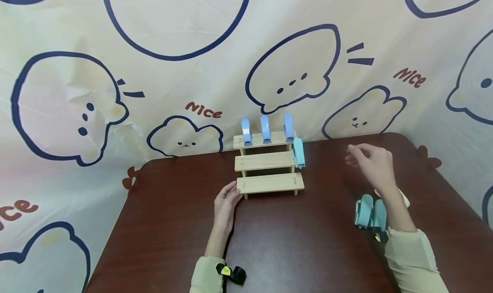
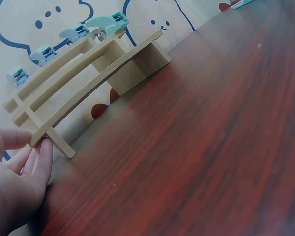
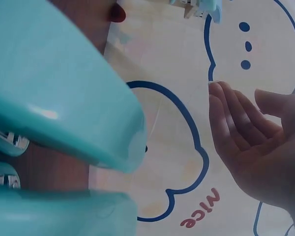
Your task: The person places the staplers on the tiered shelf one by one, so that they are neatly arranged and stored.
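A three-tier wooden display rack [image 1: 269, 183] stands at the back of the table. My left hand [image 1: 225, 205] pinches the left end of its lowest shelf; in the left wrist view the thumb [image 2: 14, 138] lies above the board with fingers underneath. Three blue stapler-like tools [image 1: 265, 129] stand along the top shelf. A teal one [image 1: 298, 152] is at the right end of the middle shelf. My right hand [image 1: 371, 162] hovers over the table's right side, holding nothing, its thumb apart from loosely bent fingers in the right wrist view.
More teal stapler-like tools [image 1: 363, 211] sit beside my right forearm and loom large in the right wrist view [image 3: 64, 93]. A whitish object [image 1: 405, 199] is partly hidden beneath that forearm. Behind the brown table [image 1: 173, 224] hangs a cloth [image 1: 215, 83] with cartoon prints.
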`<state>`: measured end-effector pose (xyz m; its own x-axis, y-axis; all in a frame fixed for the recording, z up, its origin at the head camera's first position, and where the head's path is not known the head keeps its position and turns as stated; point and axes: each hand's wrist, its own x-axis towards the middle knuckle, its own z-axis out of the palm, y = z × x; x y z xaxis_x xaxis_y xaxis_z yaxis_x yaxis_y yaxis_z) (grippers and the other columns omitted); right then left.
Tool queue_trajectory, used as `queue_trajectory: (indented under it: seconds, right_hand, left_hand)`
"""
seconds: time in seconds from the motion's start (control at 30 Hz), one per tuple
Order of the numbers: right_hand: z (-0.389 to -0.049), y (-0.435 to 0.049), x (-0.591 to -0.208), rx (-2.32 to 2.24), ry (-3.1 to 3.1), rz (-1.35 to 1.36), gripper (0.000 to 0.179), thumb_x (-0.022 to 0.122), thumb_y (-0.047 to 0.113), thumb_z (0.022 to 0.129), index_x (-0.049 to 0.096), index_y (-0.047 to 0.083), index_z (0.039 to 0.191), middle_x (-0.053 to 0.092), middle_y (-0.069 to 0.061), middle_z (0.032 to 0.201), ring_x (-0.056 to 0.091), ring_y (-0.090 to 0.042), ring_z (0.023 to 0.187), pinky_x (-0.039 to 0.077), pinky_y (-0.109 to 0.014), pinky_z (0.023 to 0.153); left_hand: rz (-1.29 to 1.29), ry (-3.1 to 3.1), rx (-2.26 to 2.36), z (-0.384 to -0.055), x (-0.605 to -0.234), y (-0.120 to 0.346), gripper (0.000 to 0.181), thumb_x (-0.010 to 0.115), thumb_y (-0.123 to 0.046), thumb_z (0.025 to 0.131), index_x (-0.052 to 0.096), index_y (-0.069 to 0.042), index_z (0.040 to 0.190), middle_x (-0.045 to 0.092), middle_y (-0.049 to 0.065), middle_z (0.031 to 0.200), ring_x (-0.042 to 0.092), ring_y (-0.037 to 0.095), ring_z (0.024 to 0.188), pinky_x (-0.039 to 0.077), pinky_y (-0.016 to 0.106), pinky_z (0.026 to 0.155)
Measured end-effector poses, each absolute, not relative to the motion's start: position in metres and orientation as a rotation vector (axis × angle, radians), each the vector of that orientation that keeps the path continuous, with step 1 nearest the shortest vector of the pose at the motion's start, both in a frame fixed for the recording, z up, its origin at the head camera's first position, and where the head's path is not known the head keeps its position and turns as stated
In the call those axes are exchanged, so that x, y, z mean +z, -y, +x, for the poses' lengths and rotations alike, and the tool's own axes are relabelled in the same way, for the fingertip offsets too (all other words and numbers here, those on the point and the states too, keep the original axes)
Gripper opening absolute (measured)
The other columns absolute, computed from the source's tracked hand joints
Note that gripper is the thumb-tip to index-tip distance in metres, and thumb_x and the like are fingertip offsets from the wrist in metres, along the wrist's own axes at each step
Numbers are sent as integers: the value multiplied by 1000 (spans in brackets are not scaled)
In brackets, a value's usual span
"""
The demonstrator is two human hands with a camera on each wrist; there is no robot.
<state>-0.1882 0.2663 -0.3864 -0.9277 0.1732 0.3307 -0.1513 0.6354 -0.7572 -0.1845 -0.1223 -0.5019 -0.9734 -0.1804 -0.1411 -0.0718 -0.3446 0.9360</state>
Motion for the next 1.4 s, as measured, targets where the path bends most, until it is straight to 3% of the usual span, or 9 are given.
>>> queue_trajectory:
  seconds: [0.2,0.67,1.2,1.4]
  right_hand:
    - [-190,-276,-388,1237,2506,-42,47,55,39,108,75,-4,113,76,-19,91,69,-1,70,51,-11,62]
    - [-198,-291,-392,1276,2603,-60,53,54,45,108,72,-4,118,76,-20,94,73,-12,74,54,-15,64]
    - [-194,-301,-400,1265,2719,12,49,54,41,109,70,-6,116,76,-17,92,74,-36,83,59,-25,66]
    - [-196,-305,-399,1343,2797,84,52,55,41,108,66,-6,125,75,-20,101,73,-37,90,60,-26,72]
  left_hand:
    - [340,1764,-2501,-186,-503,122,39,61,2,100,57,8,139,61,21,138,68,13,109,56,29,95]
    - [327,1765,-2490,-189,-499,127,39,61,1,100,56,9,139,60,23,138,68,13,107,56,28,95]
    - [337,1787,-2485,-182,-502,122,39,62,-1,101,56,8,139,61,21,138,68,14,109,55,29,97]
    - [324,1777,-2485,-183,-501,123,40,61,0,101,55,9,139,61,22,137,68,14,108,55,29,96]
